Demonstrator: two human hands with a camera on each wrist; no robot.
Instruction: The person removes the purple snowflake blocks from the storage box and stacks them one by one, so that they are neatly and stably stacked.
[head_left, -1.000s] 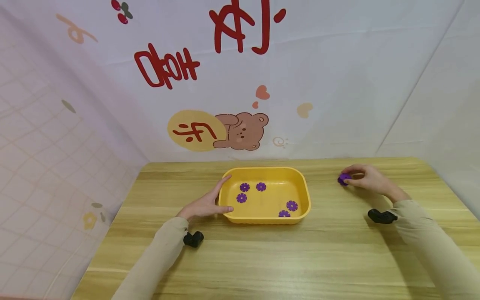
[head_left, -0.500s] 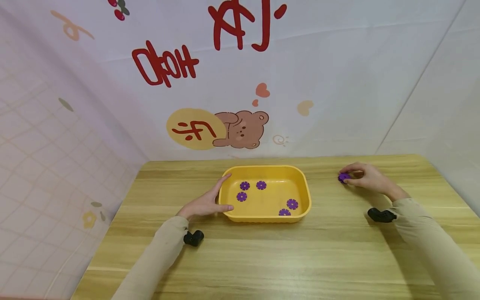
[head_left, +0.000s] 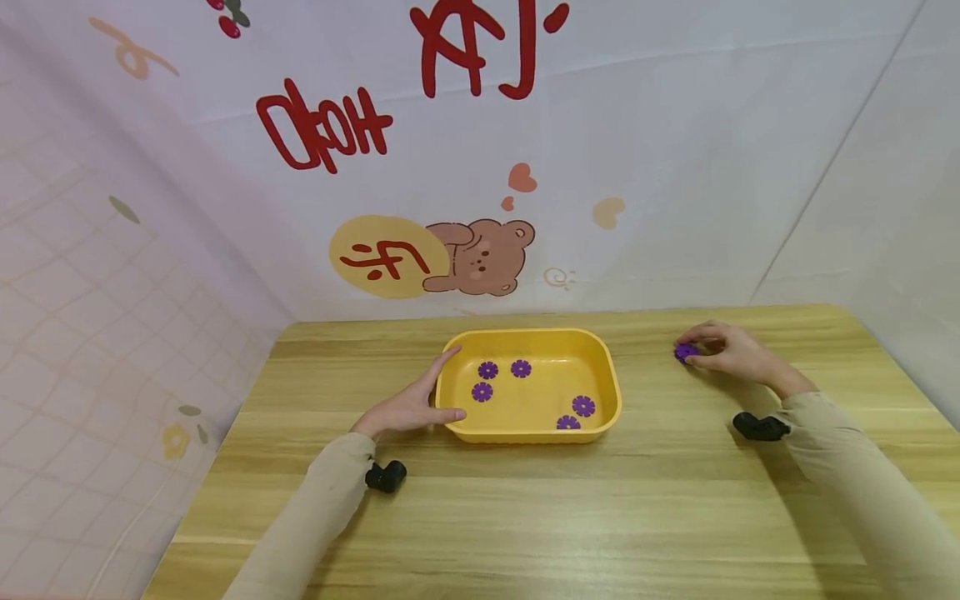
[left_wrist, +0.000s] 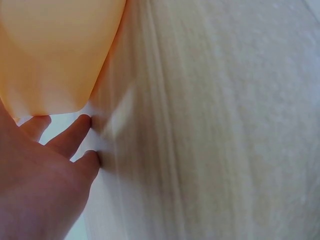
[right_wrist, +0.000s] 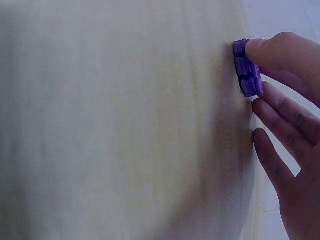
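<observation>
A shallow yellow plastic tray [head_left: 528, 437] stands on the table. Inside it lie several purple notched snowflake discs [head_left: 521, 368], some at the left and others near the front right. My left hand [head_left: 405, 408] holds the tray's left end, thumb over the front rim and index finger along the left rim. In the left wrist view, other fingers [left_wrist: 70, 137] rest by the tray's outer wall at the tabletop. To the right, my right hand [head_left: 738, 357] pinches a small stack of purple snowflake discs [right_wrist: 246, 67] between thumb and fingers, at the table surface.
The wood-grain table [head_left: 525, 525] ends at a white printed cloth [head_left: 660, 150] behind it. Another cloth wall rises on the left. Each wrist carries a black camera mount, the right one [head_left: 761, 427] close above the tabletop.
The head view has tilted slightly, so the scene sits a little differently. Both hands keep their places, the left at the tray and the right on the disc stack.
</observation>
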